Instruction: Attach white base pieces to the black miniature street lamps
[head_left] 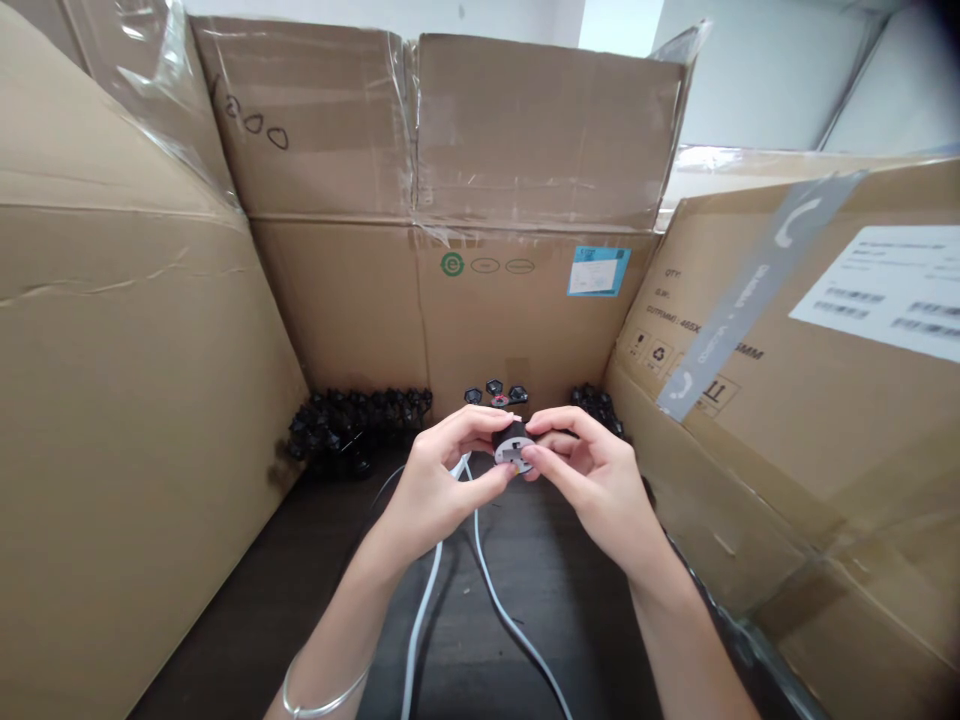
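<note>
Between my two hands is a small black cylindrical part (513, 436) with a pale, notched end face turned toward me. My left hand (450, 462) grips it from the left, thumb at the lower edge and fingers along the upper side. From the other side my right hand (589, 462) pinches it, the thumb pressed on the pale face. What exactly the part is cannot be made out. Just beyond my fingers stand several small black hexagonal pieces (494, 387), with a reddish round piece (500, 400) among them.
Cardboard boxes wall in the dark table (555, 640): a left box (127, 400), a back box (352, 300) and a right box (750, 430). A heap of black parts (360, 420) lies at the back left, a smaller heap (598, 405) at the back right. White cables (491, 580) run toward me.
</note>
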